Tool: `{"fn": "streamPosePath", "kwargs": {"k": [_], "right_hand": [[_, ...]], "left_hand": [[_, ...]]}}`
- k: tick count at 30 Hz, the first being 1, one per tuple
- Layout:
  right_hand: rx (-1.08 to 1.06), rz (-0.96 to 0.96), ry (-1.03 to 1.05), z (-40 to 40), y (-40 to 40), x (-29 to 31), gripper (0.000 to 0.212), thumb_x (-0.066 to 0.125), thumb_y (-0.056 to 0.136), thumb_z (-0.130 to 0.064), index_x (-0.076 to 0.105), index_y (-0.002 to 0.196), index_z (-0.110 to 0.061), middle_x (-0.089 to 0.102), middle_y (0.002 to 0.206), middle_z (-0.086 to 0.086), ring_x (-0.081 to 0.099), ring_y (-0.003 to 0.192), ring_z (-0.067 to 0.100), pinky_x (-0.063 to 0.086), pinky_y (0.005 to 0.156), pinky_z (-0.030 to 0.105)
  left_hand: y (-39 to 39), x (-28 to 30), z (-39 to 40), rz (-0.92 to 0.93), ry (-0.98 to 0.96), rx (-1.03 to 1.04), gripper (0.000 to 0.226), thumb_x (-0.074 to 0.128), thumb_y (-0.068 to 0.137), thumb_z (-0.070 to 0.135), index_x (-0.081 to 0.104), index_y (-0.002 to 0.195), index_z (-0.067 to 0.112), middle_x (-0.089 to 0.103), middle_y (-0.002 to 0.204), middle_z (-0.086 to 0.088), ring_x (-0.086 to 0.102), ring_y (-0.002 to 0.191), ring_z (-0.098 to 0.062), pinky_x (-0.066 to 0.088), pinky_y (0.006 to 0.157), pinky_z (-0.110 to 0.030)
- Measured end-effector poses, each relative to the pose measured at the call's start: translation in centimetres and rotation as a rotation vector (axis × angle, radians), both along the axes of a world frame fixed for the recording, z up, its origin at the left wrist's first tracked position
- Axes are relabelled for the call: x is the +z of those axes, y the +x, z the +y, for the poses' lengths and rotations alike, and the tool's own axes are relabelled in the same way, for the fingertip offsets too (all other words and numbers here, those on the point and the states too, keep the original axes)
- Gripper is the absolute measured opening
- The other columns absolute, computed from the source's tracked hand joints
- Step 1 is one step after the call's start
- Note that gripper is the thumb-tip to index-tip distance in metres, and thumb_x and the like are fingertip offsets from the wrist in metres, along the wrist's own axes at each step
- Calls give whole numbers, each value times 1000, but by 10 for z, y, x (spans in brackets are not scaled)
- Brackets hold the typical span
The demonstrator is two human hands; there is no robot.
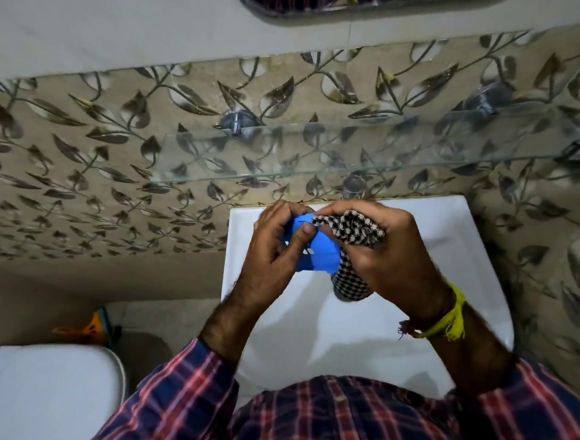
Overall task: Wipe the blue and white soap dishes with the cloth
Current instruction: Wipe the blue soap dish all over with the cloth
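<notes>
Head view: above the sink (452, 231), the left hand (272, 249) curls round the blue dish (317, 256), thumb pressed on its slotted face. Beside it the right hand (389, 251) bunches the cloth (360, 230) against the dish's edge. It looks light, stiff plastic, likely slippery; best held by the rim. No white dish shows. Behind the sink, a glass shelf (319, 173) on patterned tiles.

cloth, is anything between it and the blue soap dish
Nothing visible. The right hand presses the checked cloth straight onto the blue soap dish, which the left hand holds over the white sink.
</notes>
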State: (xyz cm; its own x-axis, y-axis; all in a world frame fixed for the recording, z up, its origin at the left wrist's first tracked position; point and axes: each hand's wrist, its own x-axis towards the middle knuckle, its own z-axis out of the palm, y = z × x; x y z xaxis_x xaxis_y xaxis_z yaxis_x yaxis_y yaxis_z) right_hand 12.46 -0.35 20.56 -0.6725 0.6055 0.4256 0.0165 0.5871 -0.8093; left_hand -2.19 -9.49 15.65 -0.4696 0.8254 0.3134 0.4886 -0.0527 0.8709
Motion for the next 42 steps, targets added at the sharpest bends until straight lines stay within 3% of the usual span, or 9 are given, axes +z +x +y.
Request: {"fn": "streamPosePath", "kwargs": {"k": [3,7,10,13,15,18,23,33,42], "right_hand": [[45,-50,89,-1,9,-7,43,51,64,9,75,97,-4,61,115,14,63,103,20,51,92,27],[-33,42,134,-6,8,-6,49,51,58,15,75,98,0,66,95,14,63,89,22,53,81,39],[19,-41,237,0,-10,4,46,52,66,14,76,102,-2,70,90,12,64,84,27,53,76,40],[119,-136,399,-1,4,-1,45,42,71,5,73,103,-2,67,97,14,59,89,31,46,79,32],[148,-159,432,-3,13,-4,43,50,70,15,72,103,0,65,100,14,58,90,31,44,81,31],[118,-158,394,3,-3,-1,41,58,65,19,74,97,0,68,93,14,60,85,33,47,77,40],[114,-33,439,-6,13,-16,35,49,72,14,76,91,2,74,92,13,64,89,26,51,84,41],[-8,51,395,-13,13,-21,37,44,75,11,75,93,3,74,93,15,65,88,30,52,84,39],[-113,158,394,-17,13,-24,38,45,70,8,75,92,5,74,94,18,67,87,36,52,83,44]], "left_hand": [[-5,-2,-3,-176,38,32,15,54,96,24,59,100,10,58,100,-7,56,98,-27,44,87,-47],[-3,-1,-5,-28,-16,-72,13,51,95,31,57,95,20,55,96,20,54,95,-21,42,87,-46],[5,0,-5,-128,-16,-97,15,52,96,33,61,96,20,58,94,-3,54,94,-33,43,87,-57],[-1,-4,-10,-144,-6,-105,11,53,96,32,59,97,23,57,95,-1,56,96,-33,44,89,-61],[-1,-7,-13,-171,-21,-93,16,54,96,32,59,100,17,57,98,-2,56,98,-36,44,90,-62],[5,-11,-12,-231,-41,-139,15,54,98,28,60,99,14,57,96,-2,56,93,-31,48,84,-48],[-3,-21,-21,-523,81,-99,7,56,97,26,61,100,22,61,96,0,57,89,-13,48,80,-25],[2,-24,-14,-626,157,-88,16,50,102,18,65,99,23,70,90,13,63,82,-5,50,77,-19],[16,-15,-5,-824,180,32,21,49,98,24,59,101,6,67,88,-2,62,80,-12,53,75,-23]]}}
